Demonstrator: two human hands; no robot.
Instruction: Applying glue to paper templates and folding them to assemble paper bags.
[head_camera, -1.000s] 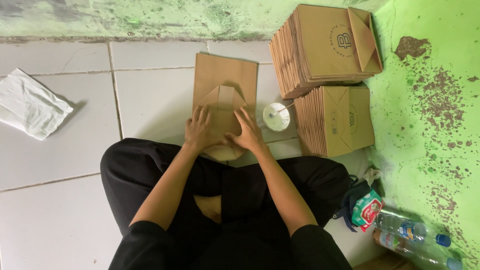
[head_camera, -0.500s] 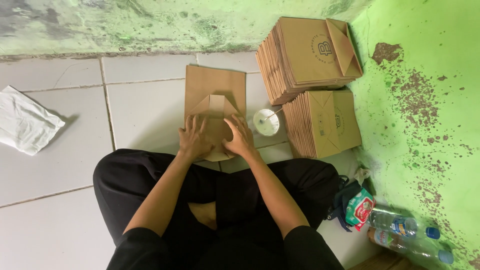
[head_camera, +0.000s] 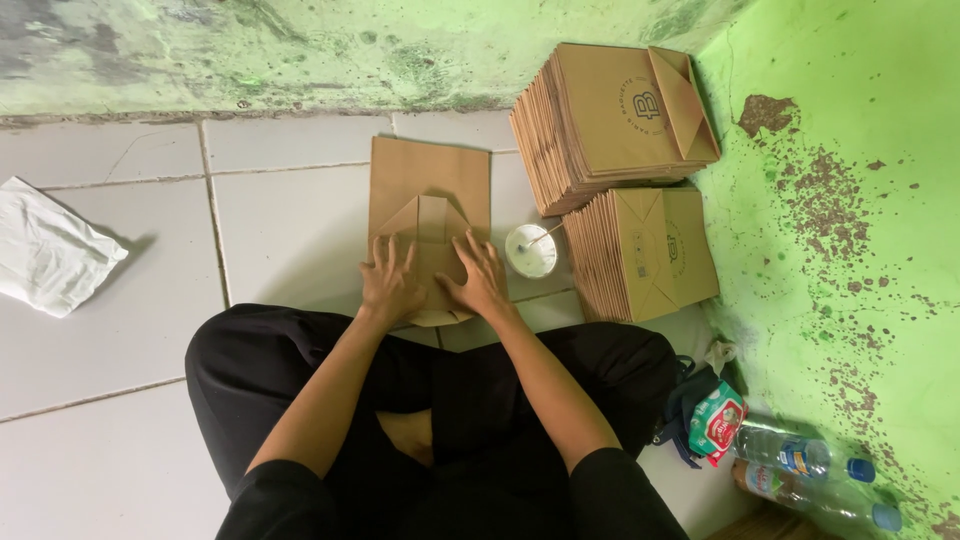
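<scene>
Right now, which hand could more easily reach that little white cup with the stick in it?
Probably the right hand: it presses the brown paper bag right beside the white cup, while the left hand lies on the far side.

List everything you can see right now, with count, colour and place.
flat paper bag: one, brown, on the floor tiles under both hands
stacks of folded bags: two, brown, against the green wall at right
small cup: one, white, with a stick in it, between the flat bag and the nearer stack
cloth: one, white, crumpled, far left on the tiles
plastic bottles: two, clear with blue caps, bottom right
packet: one, green and red, beside the bottles
left hand: pressed flat on the bag's fold
right hand: pressed flat beside it
</scene>
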